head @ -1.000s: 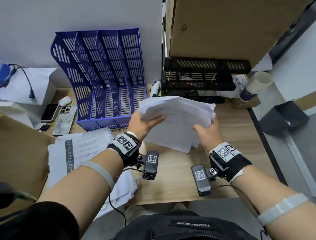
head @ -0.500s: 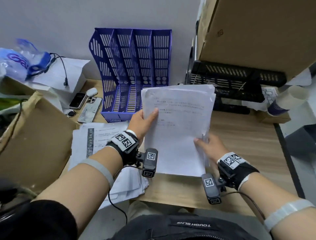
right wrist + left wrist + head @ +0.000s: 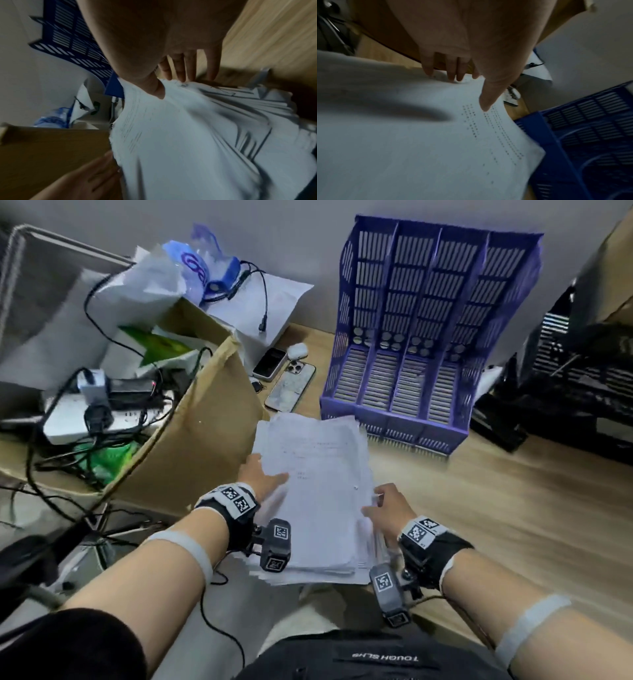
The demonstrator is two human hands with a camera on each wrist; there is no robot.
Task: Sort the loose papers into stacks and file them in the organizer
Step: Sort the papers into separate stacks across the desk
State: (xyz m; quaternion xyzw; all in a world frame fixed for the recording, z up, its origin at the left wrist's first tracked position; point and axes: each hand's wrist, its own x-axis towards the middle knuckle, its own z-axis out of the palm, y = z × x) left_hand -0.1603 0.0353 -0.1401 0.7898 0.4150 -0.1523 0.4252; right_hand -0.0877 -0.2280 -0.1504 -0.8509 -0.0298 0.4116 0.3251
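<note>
Far left, a brown cardboard box (image 3: 191,446) sat with its flap open, stuffed with tangled black cables (image 3: 99,412), a white power strip and crinkled plastic bags. Beside it on the wooden tabletop (image 3: 513,508) lay two phones (image 3: 289,386), flat and glossy, and a small white rounded earbud case (image 3: 296,350).

Next came the left hand (image 3: 262,479), flat against the left edge of the paper stack (image 3: 322,494). In the left wrist view its fingers (image 3: 452,70) were straight with their tips on the sheet's edge, and the thumb lay extended on the top page. It pressed rather than gripped.

The stack itself was thin white printed sheets, edges ragged and fanned unevenly. It lay at the near edge of the tabletop, in front of the organizer, its near end overhanging the edge toward the person. Its long axis ran away from the person, the far short edge pointing at the organizer's front left corner.

On the stack's right side, the right hand (image 3: 390,508) met the edge. The right wrist view showed the thumb on top of the paper and the fingers (image 3: 181,67) extended down past the fanned edge; whether they pinched the sheets could not be told.

Further right, the organizer (image 3: 431,337) stood upright against the wall, blue slotted plastic with four compartments, all without papers. At the far right sat a black slatted tray (image 3: 565,378).
</note>
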